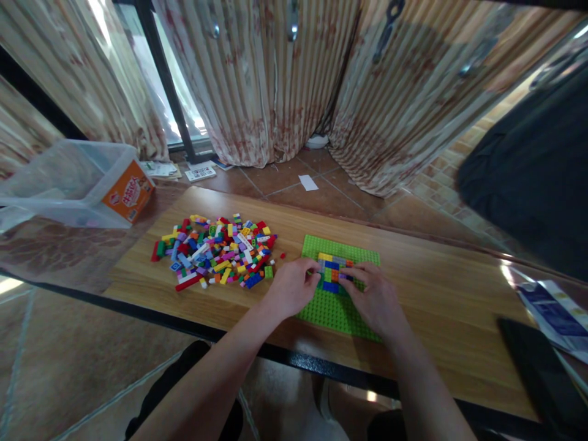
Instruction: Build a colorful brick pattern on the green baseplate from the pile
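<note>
Your forearms [214, 383]: lower frame.
Left hand [294, 285]: fingers curled, grip unclear.
Right hand [374, 297]: fingers at bricks [331, 286], centre-right, grip unclear.

Items by count, located relative to the single green baseplate [340, 315]. Upon it: one patch of joined bricks [328, 275], partly covered by fingers, its brick total not determinable. Over it: two hands, one left hand [294, 285] and one right hand [374, 297]. Beneath it: one wooden tabletop [436, 306]. Just left of it: one lone red brick [282, 255]; farther left, one heap of loose bricks [220, 251], overlapping and too numerous to count. Well to its left: one clear bin [87, 214] bearing one orange label [131, 193]. Beyond it: one white paper [307, 182] on the floor. Well to its right: one black slab [537, 367].
</note>
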`<control>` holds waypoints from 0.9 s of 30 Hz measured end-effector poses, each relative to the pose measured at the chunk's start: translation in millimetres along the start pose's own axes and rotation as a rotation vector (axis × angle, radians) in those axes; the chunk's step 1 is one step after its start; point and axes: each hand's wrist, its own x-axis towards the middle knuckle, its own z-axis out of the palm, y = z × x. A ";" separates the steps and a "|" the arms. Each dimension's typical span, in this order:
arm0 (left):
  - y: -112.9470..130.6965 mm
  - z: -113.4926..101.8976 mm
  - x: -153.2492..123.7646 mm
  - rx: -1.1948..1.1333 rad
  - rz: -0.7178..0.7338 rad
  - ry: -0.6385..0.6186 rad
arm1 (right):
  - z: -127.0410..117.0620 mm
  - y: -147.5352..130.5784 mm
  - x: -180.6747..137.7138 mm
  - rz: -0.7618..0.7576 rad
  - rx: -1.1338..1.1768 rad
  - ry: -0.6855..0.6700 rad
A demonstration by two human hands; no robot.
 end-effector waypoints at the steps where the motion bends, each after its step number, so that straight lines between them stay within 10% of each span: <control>1: 0.1 0.0 -0.1 0.000 -0.003 -0.001 | 0.0 -0.2 0.4 -0.006 -0.002 -0.016; 27: 0.9 3.6 -2.7 0.041 0.007 -0.002 | 2.1 1.2 -2.4 -0.096 -0.084 -0.006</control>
